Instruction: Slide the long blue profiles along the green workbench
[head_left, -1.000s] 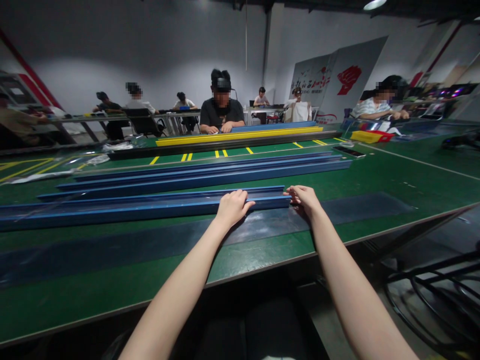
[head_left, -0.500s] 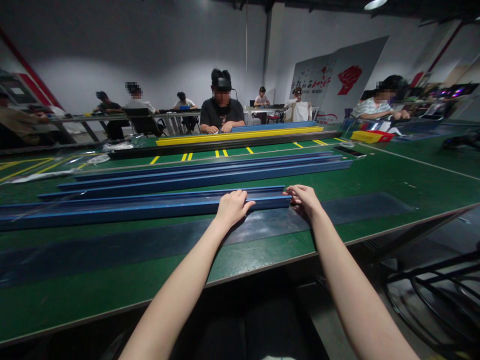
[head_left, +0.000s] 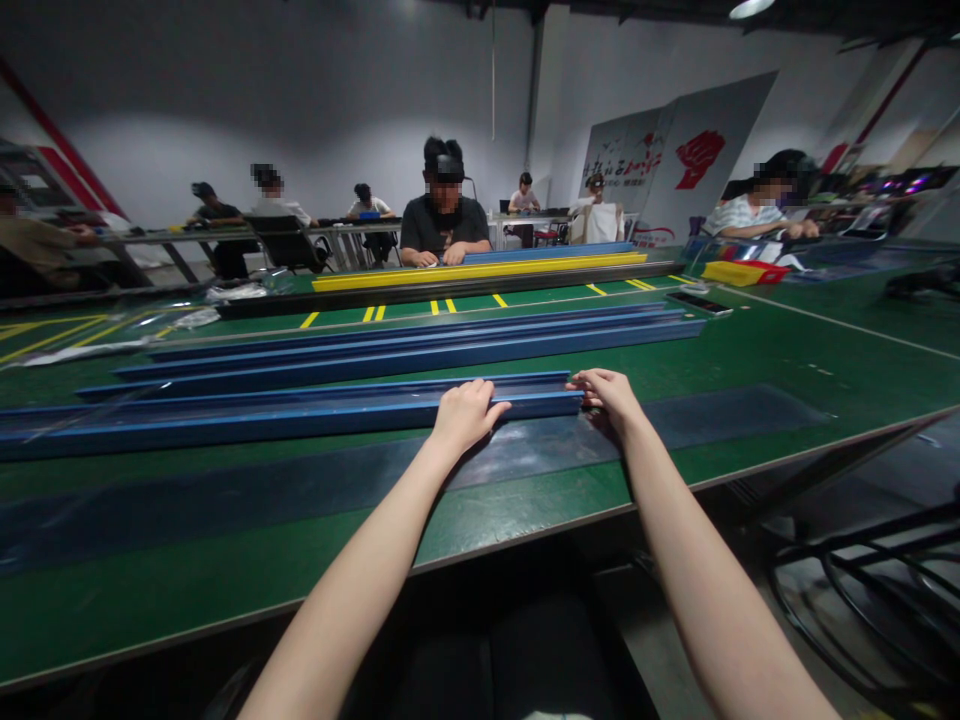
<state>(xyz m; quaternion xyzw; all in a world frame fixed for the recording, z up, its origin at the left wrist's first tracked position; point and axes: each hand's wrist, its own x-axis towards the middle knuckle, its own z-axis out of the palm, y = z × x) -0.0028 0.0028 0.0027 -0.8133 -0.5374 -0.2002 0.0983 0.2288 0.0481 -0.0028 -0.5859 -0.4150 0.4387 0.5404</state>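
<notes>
A long blue channel strip (head_left: pixel 300 420) lies across the green table, its right end between my hands. My left hand (head_left: pixel 466 412) grips the near wall of the strip, fingers over the rim and thumb pointing right along it. At the strip's right end, my right hand (head_left: pixel 606 396) has its fingers curled against the end; whatever they hold is too small or hidden to make out. Beneath both wrists a clear plastic sheet (head_left: pixel 360 470) lies flat along the table.
More blue channel strips (head_left: pixel 420 352) lie behind, then a black strip (head_left: pixel 525 281) and a yellow strip (head_left: pixel 480 270). A phone (head_left: pixel 699 303) rests at the right. A person (head_left: pixel 444 215) sits opposite. The table's front edge (head_left: pixel 525 537) runs below my forearms.
</notes>
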